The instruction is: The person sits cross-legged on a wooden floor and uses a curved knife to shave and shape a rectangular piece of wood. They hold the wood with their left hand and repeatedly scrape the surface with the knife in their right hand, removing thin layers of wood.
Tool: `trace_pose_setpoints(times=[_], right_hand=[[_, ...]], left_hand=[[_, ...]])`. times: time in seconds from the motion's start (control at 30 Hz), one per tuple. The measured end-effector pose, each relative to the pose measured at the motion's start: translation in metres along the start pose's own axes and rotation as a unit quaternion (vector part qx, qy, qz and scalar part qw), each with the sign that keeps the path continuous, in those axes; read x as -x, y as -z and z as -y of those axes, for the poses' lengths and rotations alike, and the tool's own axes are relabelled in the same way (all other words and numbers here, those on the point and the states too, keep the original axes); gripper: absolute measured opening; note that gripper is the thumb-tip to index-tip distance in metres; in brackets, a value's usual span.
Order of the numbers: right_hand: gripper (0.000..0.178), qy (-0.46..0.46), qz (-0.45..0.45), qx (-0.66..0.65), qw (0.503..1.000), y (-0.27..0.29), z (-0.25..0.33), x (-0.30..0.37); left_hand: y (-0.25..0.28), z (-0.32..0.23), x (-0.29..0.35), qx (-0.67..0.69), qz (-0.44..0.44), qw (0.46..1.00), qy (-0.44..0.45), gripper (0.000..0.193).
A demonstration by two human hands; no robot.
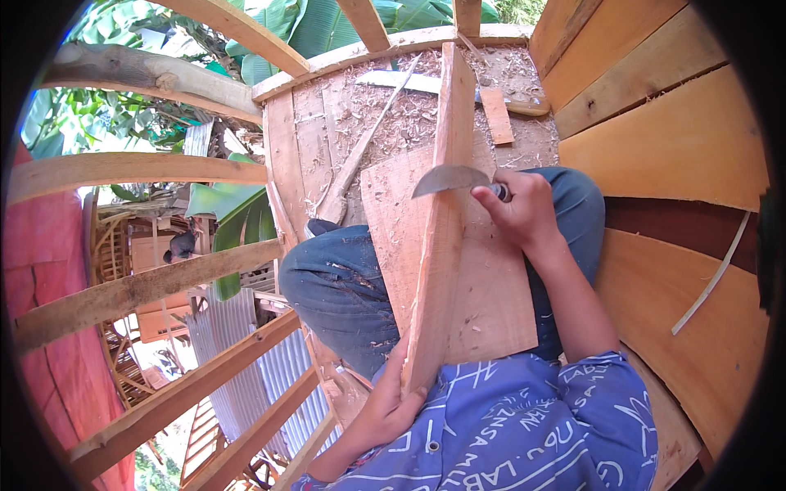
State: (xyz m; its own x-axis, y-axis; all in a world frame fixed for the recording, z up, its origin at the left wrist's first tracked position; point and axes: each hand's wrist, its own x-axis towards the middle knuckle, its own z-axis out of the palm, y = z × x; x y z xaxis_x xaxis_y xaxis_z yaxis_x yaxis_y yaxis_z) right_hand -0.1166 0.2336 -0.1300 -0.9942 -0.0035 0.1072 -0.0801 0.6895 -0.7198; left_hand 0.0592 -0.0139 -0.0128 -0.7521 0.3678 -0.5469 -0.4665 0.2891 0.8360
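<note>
My right hand (526,211) is closed round the dark handle of a knife (449,179) with a broad, curved blade. The blade lies across the upper edge of a long wooden plank (440,254), which stands on its narrow side and points away from me. Close to my belly, my left hand (386,416) grips the near end of that plank, thumb on its right face. Beneath it, a flat wooden board (495,303) rests across my crossed legs.
Wood shavings (409,123) litter the plank floor ahead. A long blade-like tool (401,80), a thin stick (364,151) and a small wood piece (496,116) lie there. Wooden rails (147,282) line the left, with a drop beyond them. A wooden wall (663,147) closes off the right.
</note>
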Motion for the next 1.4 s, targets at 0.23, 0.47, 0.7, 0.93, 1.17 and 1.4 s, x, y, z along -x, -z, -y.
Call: trace_pose_setpoints(times=[0.23, 0.47, 0.7, 0.93, 1.17, 1.4], right_hand=[[0.065, 0.06, 0.014, -0.034, 0.997, -0.008, 0.006, 0.01], [0.07, 0.059, -0.016, -0.029, 0.998, -0.02, 0.009, 0.003], [0.076, -0.061, -0.051, 0.035, 0.996, -0.015, -0.01, -0.025], [0.075, -0.234, -0.102, -0.089, 0.963, -0.008, -0.052, -0.074], [0.068, -0.19, -0.05, -0.195, 0.961, -0.015, -0.064, -0.051], [0.067, -0.163, -0.019, -0.19, 0.968, -0.024, -0.057, -0.051]], left_hand=[[0.0, -0.01, -0.002, -0.03, 0.016, 0.999, 0.011, 0.076], [0.005, -0.013, -0.003, -0.022, 0.025, 0.999, 0.031, 0.077], [0.004, -0.013, -0.002, -0.019, 0.03, 0.999, 0.031, 0.077], [0.004, -0.004, 0.001, -0.026, 0.042, 0.999, -0.016, 0.073], [0.009, -0.011, -0.007, 0.002, 0.006, 1.0, -0.026, 0.074], [0.027, -0.03, 0.008, 0.103, -0.059, 0.992, -0.045, 0.076]])
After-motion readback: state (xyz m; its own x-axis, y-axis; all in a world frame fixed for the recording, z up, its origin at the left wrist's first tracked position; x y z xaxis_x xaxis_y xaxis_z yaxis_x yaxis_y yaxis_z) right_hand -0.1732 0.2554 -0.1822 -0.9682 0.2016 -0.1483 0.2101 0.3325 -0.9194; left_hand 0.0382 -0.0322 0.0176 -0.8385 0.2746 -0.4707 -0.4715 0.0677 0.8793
